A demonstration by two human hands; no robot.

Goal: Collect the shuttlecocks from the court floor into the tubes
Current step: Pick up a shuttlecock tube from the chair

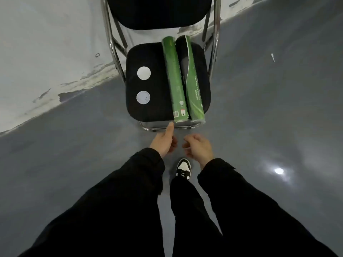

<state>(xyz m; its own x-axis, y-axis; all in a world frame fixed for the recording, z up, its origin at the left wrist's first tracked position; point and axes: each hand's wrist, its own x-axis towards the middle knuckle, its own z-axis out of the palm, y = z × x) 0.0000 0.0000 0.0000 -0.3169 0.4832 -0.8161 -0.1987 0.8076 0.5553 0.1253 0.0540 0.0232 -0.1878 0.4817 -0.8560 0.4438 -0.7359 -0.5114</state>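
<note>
Two green shuttlecock tubes lie side by side on the black seat (148,112) of a folding chair, the left tube (174,78) plain green with labels at its near end, the right tube (193,84) green with a black panel and white curve. Two white round caps (143,73) lie apart on the seat's left. The left hand (164,142) points its forefinger at the left tube's near end, holding nothing; the right hand (199,147) is loosely curled and empty.

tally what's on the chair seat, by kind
Green tubes: 2
White round caps: 2
Total: 4
</note>
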